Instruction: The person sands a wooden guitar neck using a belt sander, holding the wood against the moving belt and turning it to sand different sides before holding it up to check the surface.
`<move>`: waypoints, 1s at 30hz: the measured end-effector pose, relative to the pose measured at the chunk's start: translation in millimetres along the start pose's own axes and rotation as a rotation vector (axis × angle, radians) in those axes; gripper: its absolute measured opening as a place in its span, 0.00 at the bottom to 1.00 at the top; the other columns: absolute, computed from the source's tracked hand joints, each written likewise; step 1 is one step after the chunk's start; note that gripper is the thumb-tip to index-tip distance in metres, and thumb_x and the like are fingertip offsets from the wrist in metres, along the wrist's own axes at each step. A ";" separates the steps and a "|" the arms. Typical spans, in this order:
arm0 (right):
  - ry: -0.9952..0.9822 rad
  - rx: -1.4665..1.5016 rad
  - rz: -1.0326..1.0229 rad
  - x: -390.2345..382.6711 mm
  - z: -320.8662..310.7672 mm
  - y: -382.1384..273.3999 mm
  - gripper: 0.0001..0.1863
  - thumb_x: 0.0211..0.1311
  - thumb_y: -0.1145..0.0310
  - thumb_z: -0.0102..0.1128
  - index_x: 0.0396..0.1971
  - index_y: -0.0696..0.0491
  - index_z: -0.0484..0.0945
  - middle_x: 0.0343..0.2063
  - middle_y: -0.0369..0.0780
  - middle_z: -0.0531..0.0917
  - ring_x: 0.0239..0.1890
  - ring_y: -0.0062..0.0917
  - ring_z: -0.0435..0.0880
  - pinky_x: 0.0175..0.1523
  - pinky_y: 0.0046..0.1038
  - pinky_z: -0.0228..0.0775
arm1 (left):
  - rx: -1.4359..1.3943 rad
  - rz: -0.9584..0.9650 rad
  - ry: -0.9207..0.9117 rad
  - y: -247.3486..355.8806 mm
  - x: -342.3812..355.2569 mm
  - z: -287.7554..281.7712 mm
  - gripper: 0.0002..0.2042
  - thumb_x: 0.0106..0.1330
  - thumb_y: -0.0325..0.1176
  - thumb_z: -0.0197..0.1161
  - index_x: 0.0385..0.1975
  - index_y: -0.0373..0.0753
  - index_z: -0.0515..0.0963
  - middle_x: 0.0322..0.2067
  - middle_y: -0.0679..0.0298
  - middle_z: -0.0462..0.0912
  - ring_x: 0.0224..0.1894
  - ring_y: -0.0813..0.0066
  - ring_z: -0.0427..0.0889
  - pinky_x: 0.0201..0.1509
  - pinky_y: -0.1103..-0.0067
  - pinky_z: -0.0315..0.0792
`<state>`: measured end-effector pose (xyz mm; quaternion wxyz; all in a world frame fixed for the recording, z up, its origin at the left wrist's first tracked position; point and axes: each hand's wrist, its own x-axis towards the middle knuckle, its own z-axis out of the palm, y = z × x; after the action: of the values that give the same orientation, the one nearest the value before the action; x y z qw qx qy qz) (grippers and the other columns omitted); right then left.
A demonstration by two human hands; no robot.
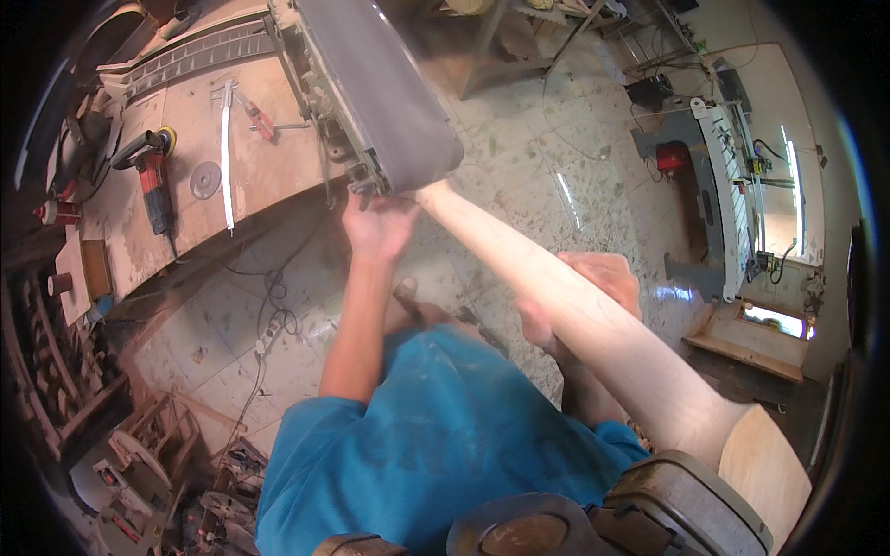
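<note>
A long pale wooden piece [547,269] slants across the view, narrow at the belt sander and flaring to a broad flat end at the lower right. Its thin tip meets the underside of the rounded end of the belt sander [380,83]. My left hand [380,225] is closed about that tip, just below the sander, with the fingers partly hidden. Farther along the shaft, my right hand [607,281] wraps the wood from beneath, thumb on the near side and fingers on the far side.
On the left bench [204,176] lie a red-and-black angle grinder [156,185], a grey disc [206,180], a white strip [227,157] and a red-handled tool [260,120]. Cables [275,296] trail over the tiled floor. Wooden frames [153,454] stand lower left; a machine [718,195] stands right.
</note>
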<state>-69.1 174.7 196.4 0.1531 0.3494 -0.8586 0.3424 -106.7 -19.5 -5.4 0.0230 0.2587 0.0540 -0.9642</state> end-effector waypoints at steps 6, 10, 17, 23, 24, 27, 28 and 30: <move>0.064 -0.149 -0.112 4.3 11.1 -6.1 0.19 0.51 0.57 0.75 0.32 0.53 0.78 0.21 0.36 0.81 0.27 0.32 0.81 0.38 0.29 0.76 | -0.180 -0.174 -0.425 22.2 33.0 -60.8 0.23 0.75 0.47 0.42 0.50 0.36 0.77 0.45 0.58 0.84 0.49 0.64 0.79 0.49 0.68 0.73; 0.128 -0.141 -0.016 -4.2 21.9 -7.0 0.18 0.51 0.56 0.75 0.31 0.53 0.78 0.22 0.37 0.82 0.29 0.32 0.81 0.39 0.28 0.75 | -0.005 -0.043 -0.092 11.5 24.4 -30.6 0.21 0.75 0.47 0.44 0.47 0.38 0.79 0.39 0.62 0.85 0.43 0.65 0.80 0.45 0.71 0.72; -0.122 -0.120 -0.178 1.1 3.2 -0.6 0.24 0.52 0.56 0.76 0.41 0.56 0.76 0.32 0.40 0.82 0.38 0.34 0.81 0.38 0.31 0.76 | -0.101 -0.046 -0.111 12.4 19.4 -43.5 0.27 0.76 0.53 0.43 0.51 0.32 0.75 0.42 0.56 0.82 0.45 0.61 0.79 0.52 0.66 0.74; 0.019 -0.167 -0.059 -10.1 11.4 -18.3 0.24 0.53 0.55 0.75 0.40 0.57 0.77 0.33 0.40 0.81 0.39 0.34 0.81 0.40 0.31 0.75 | -0.041 -0.075 -0.060 16.7 21.8 -48.6 0.31 0.76 0.58 0.42 0.50 0.29 0.72 0.46 0.52 0.79 0.46 0.60 0.76 0.51 0.68 0.72; -0.030 -0.189 -0.072 -9.6 12.0 -14.9 0.26 0.54 0.55 0.75 0.44 0.57 0.75 0.34 0.40 0.81 0.39 0.33 0.81 0.40 0.32 0.75 | -0.068 -0.099 -0.148 26.0 33.3 -67.1 0.33 0.75 0.58 0.42 0.54 0.27 0.72 0.49 0.51 0.80 0.48 0.59 0.76 0.51 0.69 0.72; -0.100 -0.131 0.050 -25.3 14.8 0.1 0.31 0.54 0.57 0.74 0.50 0.58 0.70 0.38 0.42 0.80 0.39 0.32 0.80 0.41 0.33 0.75 | -0.109 -0.115 -0.168 23.0 44.6 -67.5 0.36 0.75 0.60 0.40 0.56 0.26 0.71 0.50 0.51 0.79 0.48 0.60 0.76 0.49 0.71 0.72; -0.095 -0.094 0.023 -24.2 14.8 5.5 0.31 0.54 0.58 0.74 0.50 0.58 0.69 0.39 0.42 0.80 0.39 0.32 0.80 0.42 0.33 0.75 | -0.067 -0.096 -0.120 21.9 43.0 -61.6 0.36 0.75 0.61 0.39 0.56 0.27 0.72 0.50 0.51 0.79 0.48 0.60 0.76 0.49 0.71 0.71; -0.070 -0.038 -0.106 -13.0 14.5 16.3 0.29 0.54 0.59 0.73 0.49 0.58 0.69 0.39 0.43 0.80 0.39 0.31 0.79 0.44 0.33 0.75 | 0.018 -0.062 -0.023 21.3 40.0 -49.7 0.37 0.75 0.61 0.37 0.56 0.27 0.72 0.50 0.52 0.80 0.49 0.60 0.75 0.48 0.72 0.71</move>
<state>-71.7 179.5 171.7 0.1474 0.4032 -0.8501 0.3050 -115.1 -35.5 -70.2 -0.0084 0.2459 0.0531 -0.9678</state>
